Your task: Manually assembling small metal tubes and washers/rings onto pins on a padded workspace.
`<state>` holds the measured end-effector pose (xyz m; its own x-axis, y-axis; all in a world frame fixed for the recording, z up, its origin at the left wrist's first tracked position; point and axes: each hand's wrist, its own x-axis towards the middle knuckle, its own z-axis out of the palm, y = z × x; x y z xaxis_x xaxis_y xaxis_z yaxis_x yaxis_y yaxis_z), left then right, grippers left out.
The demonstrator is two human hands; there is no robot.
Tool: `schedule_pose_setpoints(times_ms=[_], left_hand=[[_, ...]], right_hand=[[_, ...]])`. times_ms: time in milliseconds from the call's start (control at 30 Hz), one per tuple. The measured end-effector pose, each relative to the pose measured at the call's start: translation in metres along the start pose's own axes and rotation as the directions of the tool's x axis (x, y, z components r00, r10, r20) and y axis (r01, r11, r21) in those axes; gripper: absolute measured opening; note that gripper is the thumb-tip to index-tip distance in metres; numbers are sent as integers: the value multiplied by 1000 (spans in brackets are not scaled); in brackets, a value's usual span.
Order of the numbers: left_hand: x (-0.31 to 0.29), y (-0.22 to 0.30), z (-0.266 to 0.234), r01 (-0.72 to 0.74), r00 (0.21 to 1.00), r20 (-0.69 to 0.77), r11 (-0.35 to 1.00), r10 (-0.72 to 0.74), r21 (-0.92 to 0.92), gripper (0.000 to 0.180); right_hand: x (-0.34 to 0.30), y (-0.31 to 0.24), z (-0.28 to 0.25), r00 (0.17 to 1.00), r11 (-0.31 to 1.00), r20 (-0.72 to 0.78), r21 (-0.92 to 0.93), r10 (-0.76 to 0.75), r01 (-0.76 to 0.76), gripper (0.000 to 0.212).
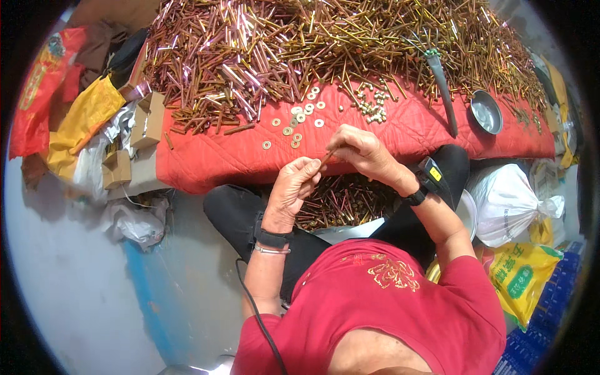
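Note:
Between my two hands is a slim copper-coloured metal rod [326, 159], tilted up to the right. My left hand [294, 187] pinches its lower end between thumb and fingertips. The fingers of my right hand [362, 151] are closed at its upper end; whether a small part is there too, I cannot make out. Just beyond my hands, flat washers [288, 131] lie scattered on a red quilted cloth [212, 156]. To their right is a little cluster of nuts [375, 107]. Below my hands, between my legs, more rods [337, 203] lie gathered in a heap.
A large pile of rods [262, 56] covers the far part of the cloth. A dark-handled rake-like tool [442, 90] and a metal bowl [487, 112] sit at right. Cardboard boxes [148, 120] stand left; a tied white sack [506, 203] and a yellow bag [522, 278] are right.

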<state>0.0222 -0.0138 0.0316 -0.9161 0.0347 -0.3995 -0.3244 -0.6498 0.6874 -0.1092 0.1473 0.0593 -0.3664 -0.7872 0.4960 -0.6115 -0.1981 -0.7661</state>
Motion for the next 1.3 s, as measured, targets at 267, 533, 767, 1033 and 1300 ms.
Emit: schedule_pose_setpoints(times_ms=[267, 533, 767, 1033, 1300], left_hand=[[7, -14, 15, -385, 859, -174, 832, 481, 401, 13], [19, -15, 8, -421, 851, -216, 867, 479, 267, 11], [20, -21, 12, -374, 866, -243, 888, 438, 268, 12], [21, -18, 9, -332, 884, -268, 919, 382, 215, 11], [21, -15, 4, -301, 899, -264, 932, 349, 203, 11]], right_hand=[[-8, 24, 1, 931, 907, 81, -271, 356, -323, 16], [7, 25, 8, 993, 988, -35, -98, 115, -117, 29], [4, 29, 15, 912, 905, -79, -117, 403, -410, 41], [2, 35, 19, 970, 968, -86, -87, 229, -236, 43], [4, 33, 24, 927, 917, -97, -140, 363, -374, 41]])
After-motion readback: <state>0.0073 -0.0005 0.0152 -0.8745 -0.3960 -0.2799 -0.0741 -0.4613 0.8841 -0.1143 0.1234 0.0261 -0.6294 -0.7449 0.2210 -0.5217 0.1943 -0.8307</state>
